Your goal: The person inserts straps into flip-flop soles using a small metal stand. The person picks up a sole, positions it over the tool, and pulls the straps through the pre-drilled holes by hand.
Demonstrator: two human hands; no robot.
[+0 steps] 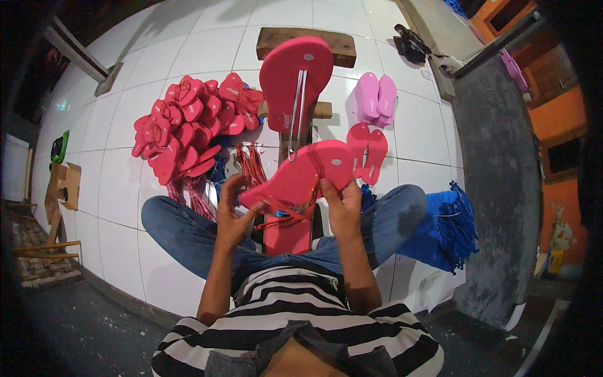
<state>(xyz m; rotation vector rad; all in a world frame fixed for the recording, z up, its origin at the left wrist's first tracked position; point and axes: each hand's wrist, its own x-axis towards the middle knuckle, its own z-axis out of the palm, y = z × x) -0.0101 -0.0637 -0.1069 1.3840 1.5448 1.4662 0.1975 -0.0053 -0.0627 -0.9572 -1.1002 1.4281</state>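
Note:
Both of my hands hold a red flip-flop point(308, 166) level above my lap. My left hand point(233, 217) has its left end between thumb and fingers. With the thumb on top, my right hand point(342, 210) grips the right end. Thin red straps point(295, 210) hang at the edge nearest me. Just beyond, another red sole point(282, 69) rests on a wooden stand point(344, 49). A slim two-pronged metal rod point(300, 100) runs over that sole, its looped near end close to the held flip-flop. One more red sole point(286, 235) lies between my legs.
A heap of red flip-flops point(188, 119) lies to the left, beside bundles of red straps point(251, 166). On the right are a pink pair point(377, 97), a red pair point(375, 157) and a blue strap bundle point(443, 229). A dark ledge point(493, 169) runs along the right.

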